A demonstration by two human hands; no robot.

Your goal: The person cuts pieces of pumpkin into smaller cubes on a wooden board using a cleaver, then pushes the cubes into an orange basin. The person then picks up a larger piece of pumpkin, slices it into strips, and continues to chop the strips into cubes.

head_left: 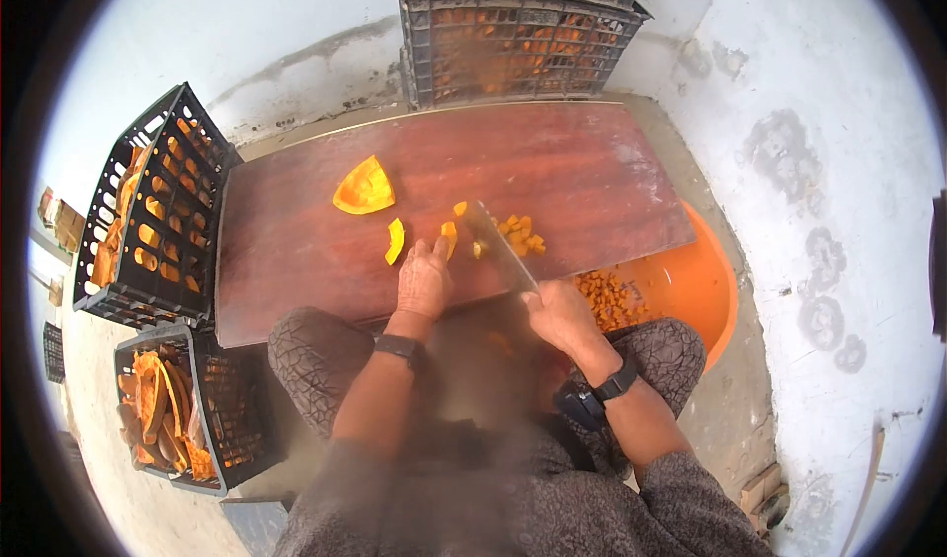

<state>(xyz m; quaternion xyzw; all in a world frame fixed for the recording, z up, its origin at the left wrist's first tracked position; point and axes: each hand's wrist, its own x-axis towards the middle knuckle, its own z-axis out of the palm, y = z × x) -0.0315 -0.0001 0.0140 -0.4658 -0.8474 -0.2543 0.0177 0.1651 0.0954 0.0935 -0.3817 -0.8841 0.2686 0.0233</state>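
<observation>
My right hand (560,312) is closed round the handle of a knife (499,246), whose broad blade points away from me over the reddish-brown board (296,251). Left of the blade, my left hand (425,279) has its fingers closed on a strip of pumpkin (450,238). Small pumpkin cubes (521,235) lie just right of the blade, and a loose bit sits near its tip. Beside my left hand is a curved pumpkin slice (396,240). Farther back rests a large pumpkin wedge (365,187).
An orange tub (712,281) with many cubes (610,298) stands under the board's right edge. Black crates of pumpkin pieces stand at the left (158,212), lower left (187,409) and behind the board (518,49). A white wall (829,162) rises at the right.
</observation>
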